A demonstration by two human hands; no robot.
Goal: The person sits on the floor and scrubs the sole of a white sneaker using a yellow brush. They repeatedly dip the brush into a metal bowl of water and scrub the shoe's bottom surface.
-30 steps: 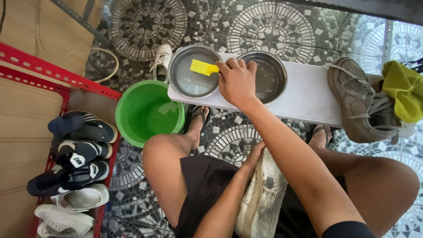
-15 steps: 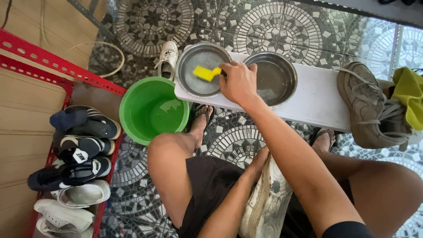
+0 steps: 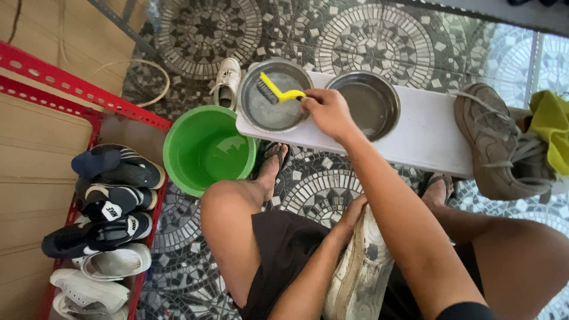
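Right hand (image 3: pixel 326 109) pinching yellow brush (image 3: pixel 276 92) handle, bristles in left steel bowl (image 3: pixel 274 98) at desk (image 3: pixel 427 139) left end; left hand (image 3: pixel 354 212) clasping grubby white shoe (image 3: pixel 358 269) on lap.

A white bench (image 3: pixel 424 139) carries two metal bowls (image 3: pixel 274 98) (image 3: pixel 366 102) and a worn sneaker (image 3: pixel 495 142).

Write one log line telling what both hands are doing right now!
right hand: holds yellow brush over left metal bowl | left hand: grips dirty white shoe on lap | green bucket: beside bowl
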